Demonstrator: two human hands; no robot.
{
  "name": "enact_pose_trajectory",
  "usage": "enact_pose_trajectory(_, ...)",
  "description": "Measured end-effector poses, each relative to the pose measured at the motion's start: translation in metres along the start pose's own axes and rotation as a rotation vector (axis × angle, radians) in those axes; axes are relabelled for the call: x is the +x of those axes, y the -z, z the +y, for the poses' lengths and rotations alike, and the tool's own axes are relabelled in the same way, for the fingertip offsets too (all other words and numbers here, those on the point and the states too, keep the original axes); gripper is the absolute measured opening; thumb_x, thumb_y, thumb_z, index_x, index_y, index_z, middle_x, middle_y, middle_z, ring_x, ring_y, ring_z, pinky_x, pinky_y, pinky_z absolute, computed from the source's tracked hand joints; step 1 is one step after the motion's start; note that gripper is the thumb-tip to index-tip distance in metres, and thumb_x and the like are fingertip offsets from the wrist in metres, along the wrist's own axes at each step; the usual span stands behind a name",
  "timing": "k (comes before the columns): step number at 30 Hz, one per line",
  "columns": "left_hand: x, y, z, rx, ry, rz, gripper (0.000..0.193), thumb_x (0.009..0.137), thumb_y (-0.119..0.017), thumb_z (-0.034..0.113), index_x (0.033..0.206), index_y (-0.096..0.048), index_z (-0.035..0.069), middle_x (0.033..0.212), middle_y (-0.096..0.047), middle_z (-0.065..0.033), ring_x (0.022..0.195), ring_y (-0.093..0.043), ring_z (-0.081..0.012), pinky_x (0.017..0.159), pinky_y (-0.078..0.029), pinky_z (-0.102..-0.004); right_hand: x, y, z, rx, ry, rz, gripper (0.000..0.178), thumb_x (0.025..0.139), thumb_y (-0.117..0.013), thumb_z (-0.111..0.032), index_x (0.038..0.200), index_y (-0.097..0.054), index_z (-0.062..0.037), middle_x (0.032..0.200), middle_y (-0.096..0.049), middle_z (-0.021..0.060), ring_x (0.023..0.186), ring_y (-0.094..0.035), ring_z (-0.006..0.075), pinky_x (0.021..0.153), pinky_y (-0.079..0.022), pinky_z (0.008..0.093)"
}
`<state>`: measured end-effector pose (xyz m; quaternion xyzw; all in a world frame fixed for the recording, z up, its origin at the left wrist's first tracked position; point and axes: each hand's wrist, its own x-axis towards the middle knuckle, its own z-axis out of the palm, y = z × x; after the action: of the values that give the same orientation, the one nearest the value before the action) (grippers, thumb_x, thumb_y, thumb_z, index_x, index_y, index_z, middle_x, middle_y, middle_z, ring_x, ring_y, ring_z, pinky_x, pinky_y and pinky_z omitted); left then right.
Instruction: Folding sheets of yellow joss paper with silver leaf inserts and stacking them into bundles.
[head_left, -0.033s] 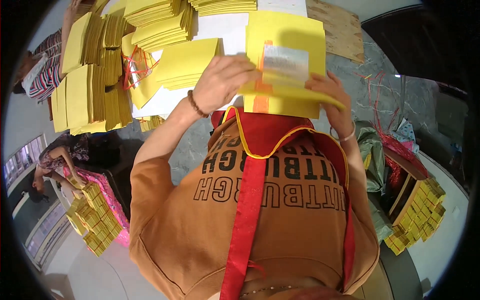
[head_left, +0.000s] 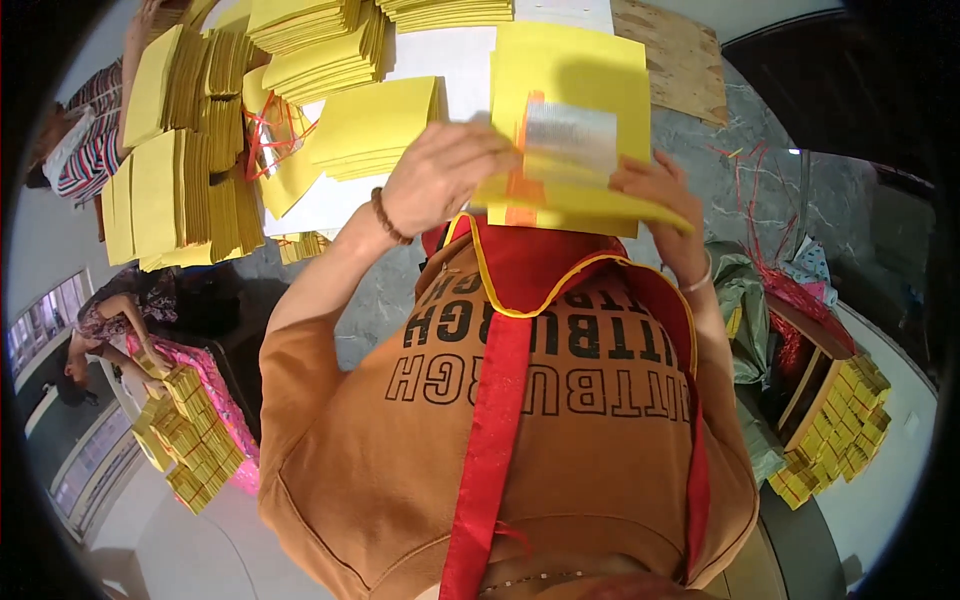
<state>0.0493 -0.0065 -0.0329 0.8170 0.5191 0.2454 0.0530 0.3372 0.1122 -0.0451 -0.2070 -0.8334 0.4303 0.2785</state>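
In front of my chest, a yellow paper sheet (head_left: 585,203) is held between my two hands, its near part raised and curved. Its left end is pinched in the closed fingers of my left hand (head_left: 445,178). My right hand (head_left: 662,205) grips the right end, fingers bent over it. The sheet carries a silver rectangle (head_left: 572,135) and an orange strip (head_left: 527,188) along its left side. More yellow paper (head_left: 570,60) lies flat beneath and beyond it. Left of my left hand rests a small stack of yellow sheets (head_left: 375,120).
Tall stacks of yellow paper (head_left: 160,190) fill the table's left, beside red string (head_left: 268,135). A person in a striped top (head_left: 90,165) is there; another person (head_left: 120,310) handles yellow bundles (head_left: 195,430). At right are a green bag (head_left: 738,310) and more yellow bundles (head_left: 845,420).
Both hands and the sheet have shifted slightly toward my body. The sheet's raised right end sits a little lower.
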Motion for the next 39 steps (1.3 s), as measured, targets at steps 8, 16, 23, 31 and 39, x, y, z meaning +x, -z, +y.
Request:
enact_pose_trajectory(8,-0.020,-0.010,0.025,-0.376,0.156,-0.029,0.017,0.088,-0.053,0.014,0.098,-0.058,0.001,0.083,-0.062,-0.0135,0.075,-0.061,-0.0254,0.068,-0.048,-0.0348,-0.027,-0.010,-0.017,-0.042,-0.180,-0.020,0.022,0.081,-0.064,-0.020,0.099,-0.064,-0.0061,0.093,-0.066,0.0053,0.092,-0.059,0.0171,0.085,-0.037,0.0343)
enact_pose_trajectory(16,-0.004,-0.032,0.024,-0.813,0.833,0.071,0.020,0.091,-0.054,0.019,0.090,-0.056,-0.001,0.056,-0.049,-0.0055,0.050,-0.042,-0.0090,0.048,-0.037,-0.0266,0.002,-0.026,-0.019,0.366,-0.639,0.182,0.033,0.085,-0.062,-0.012,0.114,-0.054,0.0010,0.097,-0.064,0.0085,0.083,-0.060,0.0127,0.071,-0.048,0.0266)
enact_pose_trajectory(23,0.004,-0.035,0.020,-1.054,0.973,0.165,0.036,0.089,-0.055,0.008,0.122,-0.043,0.002,0.053,-0.044,0.0050,0.047,-0.039,-0.0037,0.045,-0.031,-0.0219,0.007,-0.031,-0.001,0.395,-0.552,0.240,0.052,0.083,-0.062,-0.005,0.131,-0.042,0.0000,0.109,-0.061,0.0110,0.096,-0.058,0.0137,0.080,-0.047,0.0250)
enact_pose_trajectory(31,0.006,-0.027,0.015,-1.050,0.915,0.117,0.050,0.087,-0.056,0.007,0.134,-0.039,0.007,0.050,-0.040,0.0053,0.044,-0.035,-0.0038,0.043,-0.028,-0.0214,0.006,-0.032,0.005,0.342,-0.620,0.237,0.046,0.082,-0.063,-0.006,0.126,-0.049,0.0013,0.114,-0.060,0.0126,0.100,-0.057,0.0144,0.084,-0.045,0.0258)
enact_pose_trajectory(39,0.025,-0.018,0.040,0.035,0.077,-0.041,0.063,0.079,-0.065,0.037,0.133,-0.043,0.014,0.135,-0.041,-0.0138,0.124,-0.038,-0.0294,0.101,-0.030,-0.0437,0.004,-0.033,0.007,0.251,-0.587,0.246,0.046,0.082,-0.064,-0.009,0.124,-0.050,0.0016,0.114,-0.061,0.0140,0.102,-0.057,0.0151,0.085,-0.045,0.0270)
